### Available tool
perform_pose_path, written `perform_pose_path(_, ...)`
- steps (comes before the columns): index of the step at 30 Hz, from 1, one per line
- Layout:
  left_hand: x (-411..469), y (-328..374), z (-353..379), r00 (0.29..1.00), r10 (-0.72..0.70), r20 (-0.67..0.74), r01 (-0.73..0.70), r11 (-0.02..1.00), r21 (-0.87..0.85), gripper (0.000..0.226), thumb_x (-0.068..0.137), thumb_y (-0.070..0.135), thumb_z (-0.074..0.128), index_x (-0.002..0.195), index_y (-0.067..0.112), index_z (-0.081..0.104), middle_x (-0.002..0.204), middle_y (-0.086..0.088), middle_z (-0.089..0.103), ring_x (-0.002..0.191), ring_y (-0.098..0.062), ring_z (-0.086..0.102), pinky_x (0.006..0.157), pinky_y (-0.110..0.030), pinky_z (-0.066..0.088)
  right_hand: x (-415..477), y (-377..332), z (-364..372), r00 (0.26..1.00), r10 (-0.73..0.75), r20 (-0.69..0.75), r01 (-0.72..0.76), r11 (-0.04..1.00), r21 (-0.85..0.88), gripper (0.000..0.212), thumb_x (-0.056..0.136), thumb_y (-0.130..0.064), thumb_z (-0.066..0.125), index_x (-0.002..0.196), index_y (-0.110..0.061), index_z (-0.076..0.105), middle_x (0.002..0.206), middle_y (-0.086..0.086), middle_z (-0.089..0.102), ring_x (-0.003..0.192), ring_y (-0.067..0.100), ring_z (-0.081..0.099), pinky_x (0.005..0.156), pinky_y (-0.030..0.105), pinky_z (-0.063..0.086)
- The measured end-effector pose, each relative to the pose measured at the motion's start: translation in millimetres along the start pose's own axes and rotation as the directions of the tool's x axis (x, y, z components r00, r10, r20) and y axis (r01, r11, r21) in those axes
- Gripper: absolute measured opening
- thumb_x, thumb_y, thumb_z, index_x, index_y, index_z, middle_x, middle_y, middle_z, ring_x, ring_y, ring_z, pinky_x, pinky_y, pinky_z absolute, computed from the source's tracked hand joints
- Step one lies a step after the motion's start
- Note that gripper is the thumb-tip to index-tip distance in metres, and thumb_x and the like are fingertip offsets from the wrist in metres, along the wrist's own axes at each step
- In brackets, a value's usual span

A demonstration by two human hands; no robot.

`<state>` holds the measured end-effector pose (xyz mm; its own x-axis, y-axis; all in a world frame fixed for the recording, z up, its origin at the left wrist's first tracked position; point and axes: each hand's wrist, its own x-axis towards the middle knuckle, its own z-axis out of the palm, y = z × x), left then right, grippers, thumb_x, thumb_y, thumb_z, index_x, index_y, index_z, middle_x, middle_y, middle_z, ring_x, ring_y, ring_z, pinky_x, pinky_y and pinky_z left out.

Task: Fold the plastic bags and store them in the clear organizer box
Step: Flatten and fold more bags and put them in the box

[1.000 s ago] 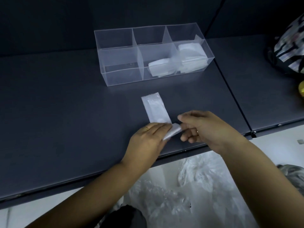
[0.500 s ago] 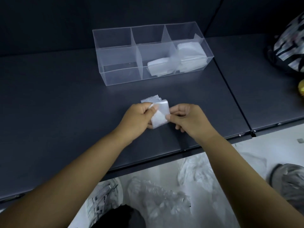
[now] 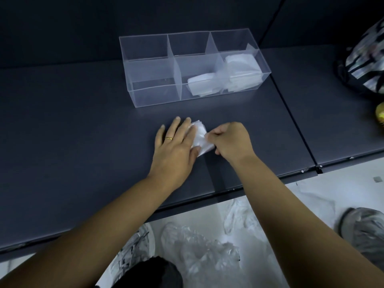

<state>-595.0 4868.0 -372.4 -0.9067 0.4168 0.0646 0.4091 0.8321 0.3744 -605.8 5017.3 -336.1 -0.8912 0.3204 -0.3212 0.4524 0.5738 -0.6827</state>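
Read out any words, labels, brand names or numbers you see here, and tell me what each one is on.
No text here can be read.
clear organizer box: plain walls, no label.
folded plastic bag, pressed by the left hand and pinched by the right hand: plain white, no print.
patterned bag at the right edge: black-and-white print, too blurred to tell letters from pattern.

A dark grey desk (image 3: 72, 142) fills most of the view, split by a narrow seam (image 3: 295, 113) into two panels and backed by a dark wall (image 3: 83, 21). Below its front edge lies a pale floor (image 3: 353, 183). A patterned bag (image 3: 365, 65) sits far right.
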Motion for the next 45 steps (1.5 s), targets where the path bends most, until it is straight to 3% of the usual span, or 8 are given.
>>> perform_pose_path(3,-2.8,-6.8,7.1,0.995,-0.034,0.099,0.021,0.992,0.128,0.067,0.097,0.053,0.017,0.153,0.018,0.006,0.161,0.005,-0.001,0.147,-0.016,-0.009,0.116,-0.043,-0.014,-4.7,1.2,6.3,0.998,-0.041,-0.047,0.04,0.999,-0.026,0.01,0.086,-0.019,0.066,0.085,-0.011,0.071,0.078,0.002,0.068,0.07,0.015,0.063,0.068,0.031,0.054)
perform_pose_path(8,-2.6,-7.9,8.2,0.989,-0.059,0.135,0.035,0.985,0.171,0.078,0.088,0.064,0.004,0.152,0.019,-0.006,0.16,0.006,-0.01,0.146,-0.016,-0.015,0.114,-0.043,-0.019,-22.0,23.5,19.5,0.946,-0.267,-0.183,0.211,0.938,-0.274,0.035,0.078,-0.038,0.074,0.104,-0.019,0.06,0.108,0.0,0.05,0.098,0.016,0.049,0.087,0.027,0.034)
perform_pose_path(18,-1.1,-8.4,7.5,0.987,-0.089,0.134,0.064,0.981,0.186,0.083,0.085,0.068,0.006,0.152,0.02,-0.008,0.16,0.006,-0.011,0.146,-0.019,-0.017,0.113,-0.044,-0.019,-25.2,27.3,19.4,0.938,-0.187,-0.291,0.107,0.957,-0.269,0.017,0.094,-0.032,0.056,0.101,-0.018,0.063,0.102,-0.001,0.051,0.102,0.02,0.049,0.085,0.024,0.023)
perform_pose_path(24,-4.6,-4.6,5.0,0.981,-0.125,0.15,0.103,0.984,0.146,0.081,0.087,0.064,0.006,0.151,0.019,-0.012,0.16,0.006,-0.014,0.145,-0.015,-0.02,0.112,-0.042,-0.023,-22.7,3.9,24.7,0.987,-0.092,-0.134,0.055,0.964,-0.26,0.016,0.083,-0.031,0.067,0.086,-0.015,0.064,0.101,0.001,0.053,0.099,0.02,0.05,0.085,0.03,0.041)
perform_pose_path(29,-6.4,-8.5,-14.0,0.97,-0.14,0.199,0.185,0.956,-0.226,0.072,0.092,0.057,0.024,0.153,0.022,0.005,0.161,0.008,0.002,0.145,-0.006,-0.009,0.116,-0.033,-0.013,-19.0,-14.1,9.1,0.999,-0.051,0.009,0.049,0.991,0.127,0.017,0.078,-0.01,0.07,0.075,-0.016,0.054,0.07,-0.005,0.056,0.061,0.007,0.051,0.052,0.015,0.038)
perform_pose_path(34,7.8,-22.0,-61.0,0.93,-0.087,0.356,0.347,0.524,-0.778,0.101,0.068,0.054,0.068,0.151,0.034,0.013,0.147,0.022,0.031,0.134,0.006,0.03,0.102,-0.012,0.027,-24.8,-34.6,-25.4,0.918,-0.305,0.253,0.237,0.934,0.266,0.034,0.08,-0.001,0.069,0.104,-0.018,0.053,0.076,0.002,0.063,0.064,0.004,0.055,0.06,0.014,0.045)
perform_pose_path(39,28.8,-21.0,-76.3,0.955,-0.032,0.296,0.293,0.27,-0.917,0.028,0.074,0.025,0.071,0.1,0.016,0.067,0.089,0.006,0.071,0.084,-0.006,0.064,0.074,-0.013,0.049,-14.4,-50.7,-49.3,0.906,-0.3,0.298,0.211,0.932,0.295,0.029,0.081,-0.004,0.073,0.105,-0.016,0.062,0.086,0.009,0.072,0.072,0.011,0.064,0.067,0.022,0.053)
perform_pose_path(45,67.1,-20.7,-85.6,0.917,-0.386,-0.101,0.098,0.464,-0.88,0.013,0.082,0.017,0.074,0.074,0.024,0.065,0.072,0.01,0.068,0.07,0.0,0.062,0.069,-0.014,0.051,46.0,-69.9,-49.5,0.993,-0.116,0.037,0.099,0.944,0.314,0.027,0.077,-0.019,0.079,0.089,0.002,0.069,0.087,0.009,0.072,0.072,0.01,0.063,0.071,0.017,0.052)
